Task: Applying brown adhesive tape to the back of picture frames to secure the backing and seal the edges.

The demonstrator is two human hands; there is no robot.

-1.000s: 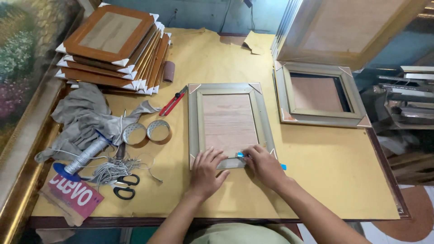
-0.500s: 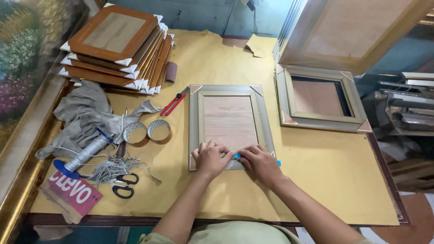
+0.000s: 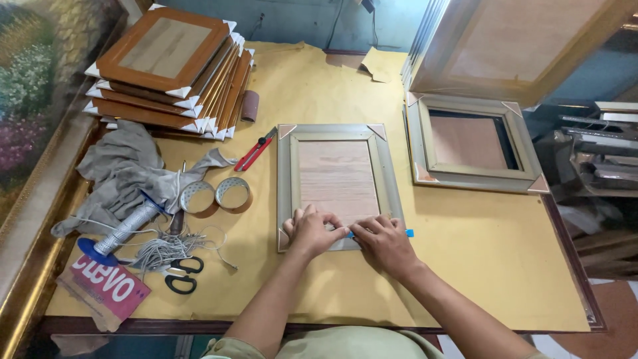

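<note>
Both hands press flat on the grey picture frame back's near edge — left hand spread, right hand pinching a blue tool — probably fastening the wooden backing board; steady pressure comes next.

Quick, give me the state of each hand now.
Left hand: fingers pressed flat on the grey rectangular picture frame, holding nothing.
Right hand: gripping a small blue tool.
</note>
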